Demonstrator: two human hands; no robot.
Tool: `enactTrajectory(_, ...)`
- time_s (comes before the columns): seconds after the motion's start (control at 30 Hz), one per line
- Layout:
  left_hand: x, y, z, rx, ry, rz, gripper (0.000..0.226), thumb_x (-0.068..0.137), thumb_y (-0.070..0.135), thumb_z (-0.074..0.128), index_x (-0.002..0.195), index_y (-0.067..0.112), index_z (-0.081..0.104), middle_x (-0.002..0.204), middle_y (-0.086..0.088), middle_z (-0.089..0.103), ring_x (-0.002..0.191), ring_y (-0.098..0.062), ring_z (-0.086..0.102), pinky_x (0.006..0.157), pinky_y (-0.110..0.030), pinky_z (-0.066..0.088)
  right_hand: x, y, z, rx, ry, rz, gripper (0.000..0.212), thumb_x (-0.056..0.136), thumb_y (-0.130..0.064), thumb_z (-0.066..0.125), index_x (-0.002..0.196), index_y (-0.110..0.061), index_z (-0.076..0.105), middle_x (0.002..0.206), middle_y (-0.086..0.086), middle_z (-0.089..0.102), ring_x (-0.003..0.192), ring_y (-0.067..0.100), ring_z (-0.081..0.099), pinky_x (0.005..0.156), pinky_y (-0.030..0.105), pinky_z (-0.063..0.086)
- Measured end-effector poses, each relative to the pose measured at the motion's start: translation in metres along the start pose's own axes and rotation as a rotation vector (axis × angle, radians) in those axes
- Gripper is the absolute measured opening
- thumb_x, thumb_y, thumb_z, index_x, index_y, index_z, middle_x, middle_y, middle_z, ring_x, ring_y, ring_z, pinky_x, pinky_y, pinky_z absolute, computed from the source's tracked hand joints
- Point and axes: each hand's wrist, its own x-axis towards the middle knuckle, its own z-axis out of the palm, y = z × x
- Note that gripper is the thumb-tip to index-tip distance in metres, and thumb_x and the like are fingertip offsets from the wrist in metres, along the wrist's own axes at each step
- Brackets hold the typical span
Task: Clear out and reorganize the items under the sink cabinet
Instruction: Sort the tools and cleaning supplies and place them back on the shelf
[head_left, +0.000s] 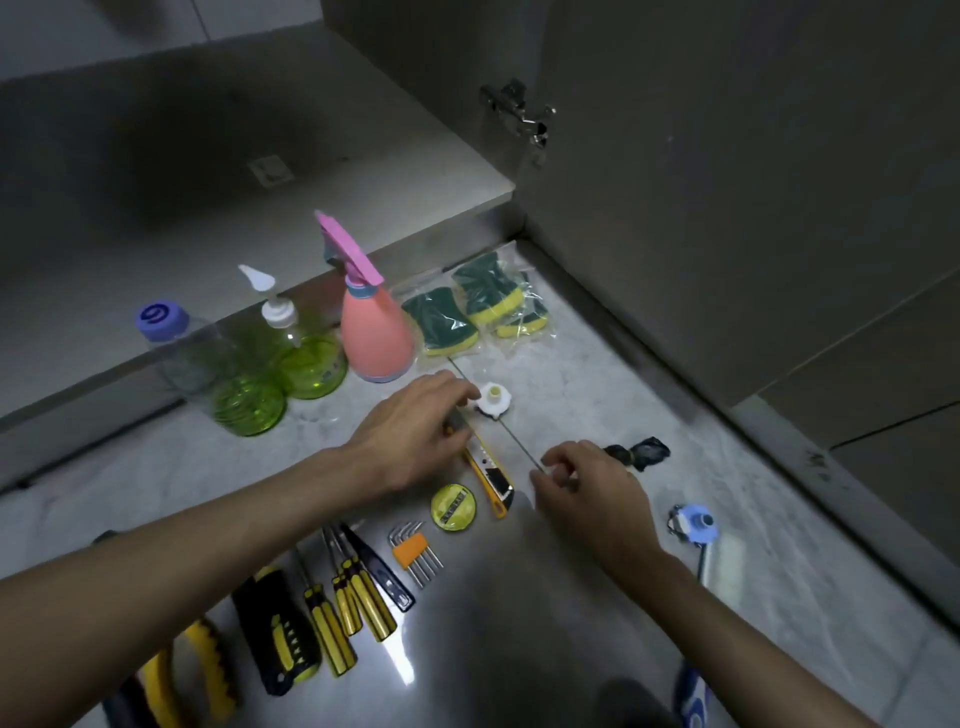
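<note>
My left hand (415, 431) rests on the upper end of the yellow-and-black utility knife (488, 470), fingers curled round it, the knife lying on the pale marble floor (597, 364). My right hand (582, 488) sits just right of the knife's blade end, fingers loosely curled; whether they pinch anything I cannot tell. Just beyond my left fingertips lies a small white plastic cap (493, 399). Further beyond stand the pink spray bottle (375, 332), a green pump bottle (306, 353) and bagged green-and-yellow sponges (478, 312). Nearer me, below my left hand, lie a round yellow tin (453, 507), an orange-held hex key set (415, 552) and yellow-handled screwdrivers (348, 608).
</note>
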Motion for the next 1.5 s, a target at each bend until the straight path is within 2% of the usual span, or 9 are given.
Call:
enactTrajectory(0.23, 0.047, 0.071, 0.043, 0.003, -0.164, 0.176, 0.034, 0.096, 0.034, 0.057, 0.128, 0.024, 0.055, 0.125, 0.006, 0.053, 0.116, -0.016, 0.052, 0.089, -0.039, 0.048, -0.038, 0.067, -0.066, -0.007, 0.135, 0.243, 0.011, 0.084, -0.037, 0.066, 0.08, -0.034, 0.056, 0.073, -0.015, 0.063, 0.07, 0.005, 0.059, 0.056, 0.031, 0.044)
enactTrajectory(0.37, 0.074, 0.103, 0.072, 0.06, -0.186, 0.215, 0.038, 0.094, 0.041, 0.057, 0.128, 0.025, 0.053, 0.123, 0.004, 0.052, 0.113, -0.02, 0.053, 0.082, -0.039, 0.048, -0.061, 0.097, -0.081, -0.029, 0.192, 0.336, 0.028, 0.079, -0.05, 0.073, 0.093, -0.037, 0.052, 0.09, -0.017, 0.059, 0.081, 0.008, 0.057, 0.059, 0.031, 0.04)
enactTrajectory(0.53, 0.093, 0.122, 0.104, 0.221, -0.232, 0.21, 0.033, 0.091, 0.043, 0.06, 0.115, 0.02, 0.057, 0.114, -0.001, 0.056, 0.106, -0.026, 0.057, 0.073, -0.036, 0.043, -0.062, 0.106, -0.077, -0.25, 0.073, 0.279, 0.058, 0.081, -0.052, 0.07, 0.133, -0.035, 0.052, 0.125, -0.014, 0.055, 0.118, 0.015, 0.044, 0.072, 0.031, 0.04)
enactTrajectory(0.67, 0.089, 0.115, 0.108, 0.202, -0.249, 0.233, 0.023, 0.094, 0.033, 0.055, 0.112, 0.021, 0.062, 0.112, -0.001, 0.055, 0.106, -0.026, 0.057, 0.07, -0.034, 0.039, -0.046, 0.1, -0.078, -0.351, -0.014, 0.204, 0.046, 0.082, -0.049, 0.069, 0.126, -0.035, 0.06, 0.116, -0.01, 0.061, 0.109, 0.019, 0.047, 0.077, 0.033, 0.044)
enactTrajectory(0.77, 0.081, 0.109, 0.094, 0.139, -0.257, 0.224, 0.035, 0.094, 0.044, 0.054, 0.12, 0.023, 0.06, 0.115, 0.002, 0.053, 0.109, -0.022, 0.054, 0.074, -0.035, 0.043, -0.038, 0.097, -0.083, -0.381, -0.058, 0.171, 0.027, 0.086, -0.042, 0.064, 0.112, -0.035, 0.065, 0.11, -0.011, 0.061, 0.107, 0.017, 0.05, 0.075, 0.031, 0.042)
enactTrajectory(0.9, 0.074, 0.083, 0.047, 0.047, -0.032, 0.207, 0.034, 0.097, 0.04, 0.05, 0.125, 0.023, 0.059, 0.118, 0.006, 0.053, 0.112, -0.016, 0.052, 0.081, -0.039, 0.051, -0.033, 0.08, -0.09, -0.193, 0.08, 0.105, 0.019, 0.084, -0.034, 0.068, 0.103, -0.036, 0.064, 0.103, -0.014, 0.057, 0.1, 0.015, 0.052, 0.071, 0.032, 0.041)
enactTrajectory(1.03, 0.065, 0.033, 0.014, 0.127, 0.144, 0.093, 0.025, 0.091, 0.032, 0.06, 0.115, 0.023, 0.061, 0.113, 0.004, 0.054, 0.11, -0.018, 0.054, 0.068, -0.03, 0.041, -0.005, 0.038, -0.078, -0.135, 0.081, -0.118, 0.037, 0.087, -0.038, 0.071, 0.122, -0.032, 0.062, 0.113, -0.011, 0.061, 0.103, 0.014, 0.056, 0.08, 0.028, 0.043)
enactTrajectory(1.2, 0.057, 0.001, 0.018, 0.146, -0.061, -0.141, 0.054, 0.086, 0.049, 0.067, 0.133, 0.026, 0.052, 0.124, -0.003, 0.053, 0.117, -0.025, 0.051, 0.086, -0.04, 0.05, 0.05, -0.006, -0.037, -0.118, -0.079, -0.16, 0.053, 0.087, -0.037, 0.067, 0.137, -0.033, 0.049, 0.131, -0.01, 0.06, 0.111, 0.016, 0.062, 0.086, 0.032, 0.049)
enactTrajectory(1.5, 0.063, -0.005, 0.028, 0.028, -0.079, -0.068, 0.025, 0.092, 0.038, 0.063, 0.112, 0.025, 0.062, 0.109, -0.001, 0.066, 0.105, -0.025, 0.057, 0.083, -0.043, 0.05, 0.069, -0.005, -0.009, -0.071, -0.167, -0.172, 0.056, 0.087, -0.043, 0.067, 0.138, -0.03, 0.049, 0.126, -0.012, 0.056, 0.116, 0.011, 0.051, 0.091, 0.031, 0.047)
